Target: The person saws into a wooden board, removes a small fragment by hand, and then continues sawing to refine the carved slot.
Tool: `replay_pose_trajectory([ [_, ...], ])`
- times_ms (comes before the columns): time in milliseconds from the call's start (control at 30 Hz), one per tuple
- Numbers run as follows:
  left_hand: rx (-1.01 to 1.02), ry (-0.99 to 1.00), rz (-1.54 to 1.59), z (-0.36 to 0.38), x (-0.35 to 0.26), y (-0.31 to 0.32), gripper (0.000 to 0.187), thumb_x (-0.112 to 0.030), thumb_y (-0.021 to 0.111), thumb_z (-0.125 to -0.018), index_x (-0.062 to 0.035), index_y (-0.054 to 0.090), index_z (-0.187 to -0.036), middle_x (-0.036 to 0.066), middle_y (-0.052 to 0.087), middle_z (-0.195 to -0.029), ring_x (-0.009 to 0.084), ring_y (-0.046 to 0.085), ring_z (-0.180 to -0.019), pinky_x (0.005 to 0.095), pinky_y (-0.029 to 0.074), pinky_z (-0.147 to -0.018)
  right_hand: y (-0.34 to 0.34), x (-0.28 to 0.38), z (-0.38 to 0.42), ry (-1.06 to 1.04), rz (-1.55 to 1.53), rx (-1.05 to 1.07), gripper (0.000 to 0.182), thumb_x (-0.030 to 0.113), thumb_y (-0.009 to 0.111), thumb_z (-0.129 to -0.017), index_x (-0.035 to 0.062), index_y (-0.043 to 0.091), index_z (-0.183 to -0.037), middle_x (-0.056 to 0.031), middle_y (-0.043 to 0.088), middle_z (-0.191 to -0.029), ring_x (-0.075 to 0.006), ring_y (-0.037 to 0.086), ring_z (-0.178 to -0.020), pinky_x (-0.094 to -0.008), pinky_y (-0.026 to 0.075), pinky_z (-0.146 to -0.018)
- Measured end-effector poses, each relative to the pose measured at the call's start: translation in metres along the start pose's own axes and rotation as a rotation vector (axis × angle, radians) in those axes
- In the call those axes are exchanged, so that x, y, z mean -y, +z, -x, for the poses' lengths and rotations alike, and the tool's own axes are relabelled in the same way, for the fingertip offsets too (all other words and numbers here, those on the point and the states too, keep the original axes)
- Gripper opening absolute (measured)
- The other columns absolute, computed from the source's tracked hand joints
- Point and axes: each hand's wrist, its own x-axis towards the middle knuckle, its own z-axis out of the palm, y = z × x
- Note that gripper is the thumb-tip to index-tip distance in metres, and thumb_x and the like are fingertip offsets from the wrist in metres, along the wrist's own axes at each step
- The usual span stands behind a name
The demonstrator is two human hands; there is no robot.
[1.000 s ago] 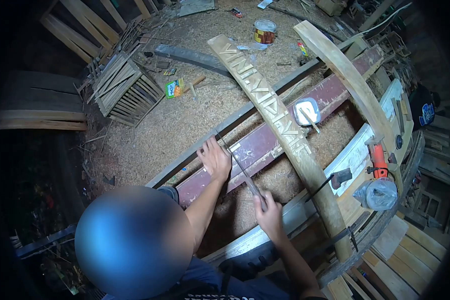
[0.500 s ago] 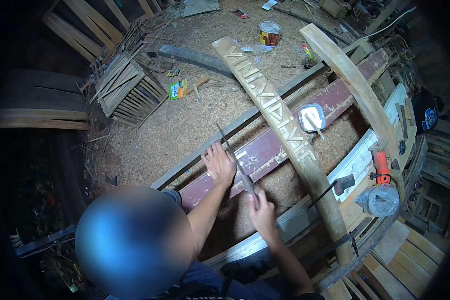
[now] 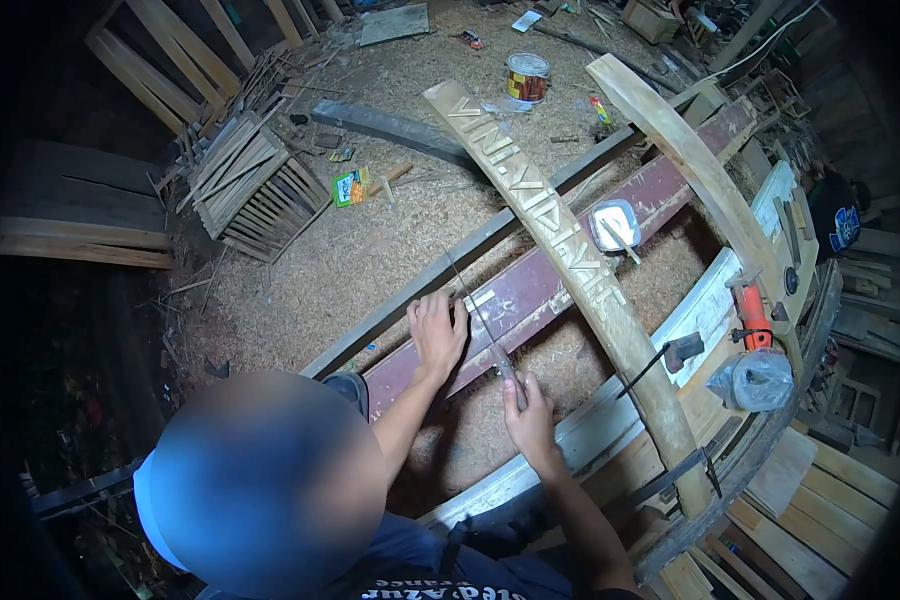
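My right hand [image 3: 530, 412] is wrapped around the handle of a thin-bladed handsaw [image 3: 483, 325], seen nearly edge-on. The blade points away and slightly left, crossing above a reddish-brown plank [image 3: 530, 300]. Just left of the blade, my left hand [image 3: 438, 335] presses down on the plank with bent fingers. A short pale wood strip [image 3: 483, 297] pokes out beside its fingertips; the part under the fingers is hidden. To the right, a long curved board [image 3: 625, 335] lies across the plank, with pale wooden pieces shaped like letters on it.
A square tub of white paste [image 3: 613, 222] with a stick in it rests on the plank. An orange power tool [image 3: 753, 318] and a plastic-wrapped container [image 3: 760, 380] sit at right. Beyond are a paint can [image 3: 527, 78], a slatted crate [image 3: 260, 190] and a second curved board [image 3: 680, 150].
The saw and my right hand have shifted slightly down and to the right. My left hand stays at nearly the same spot on the plank. The camera view has shifted a little.
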Motion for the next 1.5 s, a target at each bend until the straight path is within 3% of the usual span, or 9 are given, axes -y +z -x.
replay_pose_trajectory([
  [67, -0.014, 0.204, -0.001, 0.012, 0.008, -0.005, 0.020, -0.020, 0.063, -0.098, -0.0051, 0.068, -0.112, 0.015, 0.071, -0.109, 0.0304, 0.063, -0.110, 0.0454, 0.039, -0.105, 0.001, 0.005, -0.001, 0.005, -0.006, 0.002, 0.025, 0.031, 0.061, -0.103, 0.0069, 0.060, -0.109, -0.0255, 0.069, -0.081, -0.0500, 0.068, -0.079, -0.0572, 0.052, -0.065],
  [467, 0.004, 0.390, -0.146, 0.043, 0.014, 0.008, 0.014, -0.018, 0.069, -0.094, -0.0085, 0.072, -0.104, 0.009, 0.058, -0.149, 0.0280, 0.049, -0.141, 0.0476, 0.037, -0.114, -0.015, -0.016, 0.028, 0.021, 0.165, 0.002, 0.022, 0.027, 0.059, -0.103, 0.0063, 0.057, -0.100, -0.0259, 0.065, -0.072, -0.0479, 0.068, -0.072, -0.0549, 0.050, -0.059],
  [633, -0.010, 0.259, 0.024, 0.028, 0.007, 0.009, 0.017, -0.012, 0.068, -0.092, -0.0068, 0.069, -0.108, 0.015, 0.061, -0.123, 0.0355, 0.055, -0.118, 0.0507, 0.039, -0.104, -0.007, -0.002, 0.009, 0.068, 0.000, 0.016, 0.025, 0.030, 0.058, -0.104, 0.0062, 0.056, -0.101, -0.0266, 0.066, -0.073, -0.0488, 0.068, -0.074, -0.0555, 0.051, -0.061],
  [767, 0.037, 0.388, -0.078, 0.045, 0.007, 0.010, 0.021, -0.007, 0.068, -0.088, -0.0074, 0.065, -0.109, 0.013, 0.060, -0.112, 0.0314, 0.055, -0.108, 0.0473, 0.040, -0.097, -0.006, -0.025, 0.031, 0.005, 0.035, -0.031, 0.024, 0.031, 0.059, -0.103, 0.0066, 0.058, -0.103, -0.0254, 0.066, -0.074, -0.0476, 0.069, -0.074, -0.0550, 0.051, -0.061],
  [967, 0.065, 0.399, -0.041, 0.053, 0.004, 0.016, 0.019, -0.012, 0.068, -0.092, -0.0077, 0.066, -0.111, 0.012, 0.059, -0.106, 0.0310, 0.056, -0.104, 0.0446, 0.039, -0.089, -0.022, -0.035, 0.033, 0.090, 0.130, 0.029, 0.023, 0.031, 0.061, -0.103, 0.0082, 0.061, -0.108, -0.0235, 0.068, -0.078, -0.0456, 0.070, -0.078, -0.0537, 0.052, -0.062],
  [1067, 0.027, 0.372, -0.030, 0.040, -0.001, 0.013, 0.019, -0.012, 0.068, -0.092, -0.0073, 0.066, -0.110, 0.012, 0.059, -0.104, 0.0313, 0.055, -0.104, 0.0440, 0.039, -0.089, -0.015, -0.020, 0.014, -0.048, 0.174, -0.051, 0.022, 0.030, 0.062, -0.102, 0.0084, 0.061, -0.105, -0.0234, 0.070, -0.080, -0.0446, 0.071, -0.079, -0.0520, 0.053, -0.063],
  [1133, 0.052, 0.390, -0.015, 0.036, 0.000, 0.010, 0.020, -0.010, 0.067, -0.091, -0.0070, 0.066, -0.111, 0.013, 0.060, -0.108, 0.0310, 0.055, -0.106, 0.0458, 0.039, -0.092, -0.007, -0.023, 0.007, -0.011, 0.001, -0.029, 0.021, 0.028, 0.064, -0.101, 0.0078, 0.063, -0.107, -0.0218, 0.070, -0.080, -0.0429, 0.071, -0.076, -0.0491, 0.054, -0.062],
  [1300, 0.220, 0.428, -0.072, 0.065, -0.003, 0.012, 0.038, -0.004, 0.071, -0.079, -0.0088, 0.064, -0.116, 0.010, 0.059, -0.118, 0.0286, 0.055, -0.112, 0.0451, 0.039, -0.094, -0.014, -0.041, 0.020, -0.034, 0.039, -0.109, 0.025, 0.027, 0.066, -0.100, 0.0067, 0.065, -0.114, -0.0193, 0.070, -0.079, -0.0396, 0.072, -0.072, -0.0456, 0.055, -0.063],
  [1500, 0.102, 0.443, -0.015, 0.044, 0.007, 0.012, 0.030, -0.008, 0.070, -0.086, -0.0072, 0.065, -0.116, 0.011, 0.059, -0.112, 0.0295, 0.056, -0.108, 0.0453, 0.039, -0.093, -0.018, -0.048, 0.028, -0.017, 0.072, -0.146, 0.025, 0.028, 0.068, -0.099, 0.0066, 0.067, -0.112, -0.0187, 0.070, -0.080, -0.0368, 0.073, -0.072, -0.0451, 0.056, -0.063],
])
